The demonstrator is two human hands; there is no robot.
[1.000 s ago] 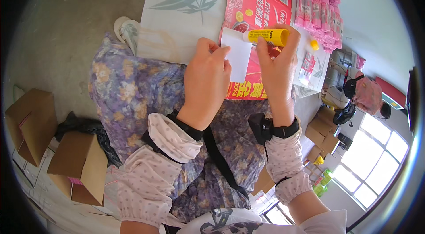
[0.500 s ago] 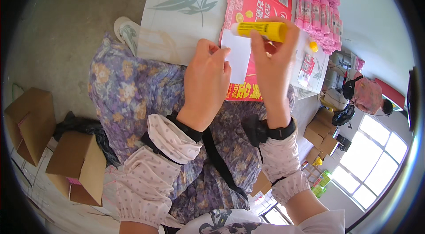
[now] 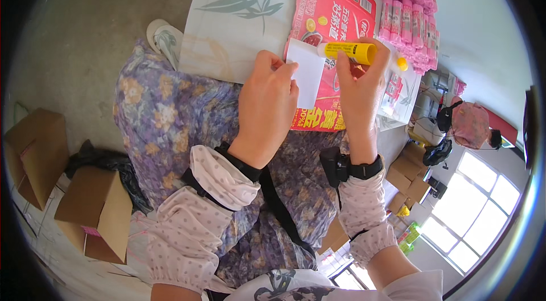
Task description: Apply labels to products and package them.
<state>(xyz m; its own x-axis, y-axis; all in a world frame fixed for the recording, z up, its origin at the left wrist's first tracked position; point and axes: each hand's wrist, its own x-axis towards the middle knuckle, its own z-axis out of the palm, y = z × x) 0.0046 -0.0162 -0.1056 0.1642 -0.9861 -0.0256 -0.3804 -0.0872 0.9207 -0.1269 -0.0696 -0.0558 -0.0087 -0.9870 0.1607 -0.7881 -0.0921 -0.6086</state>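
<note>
Between the fingers and thumb of my right hand [image 3: 361, 79] is a yellow glue stick [image 3: 351, 51], held nearly level with its white tip pointing left. The tip is at the right edge of a small white paper [image 3: 307, 73]; whether it touches cannot be told. My left hand [image 3: 267, 104] is closed, thumb and forefinger pinching the left side of that paper. Under the paper lies a flat red printed cardboard sheet [image 3: 329, 13]. A small yellow-orange cap [image 3: 402, 64] stands beyond my right hand.
The table's pale leaf-patterned cover [image 3: 219, 45] spreads around the cardboard. Pink rolled packs [image 3: 406, 16] are stacked at the far right. Open cardboard boxes [image 3: 94, 210] stand on the floor at left. Another person in pink [image 3: 471, 123] is at the far right.
My right hand has moved the glue stick to the right and slightly nearer me, from the paper's upper corner to its right edge. My left hand stays nearly in place, pinching the paper.
</note>
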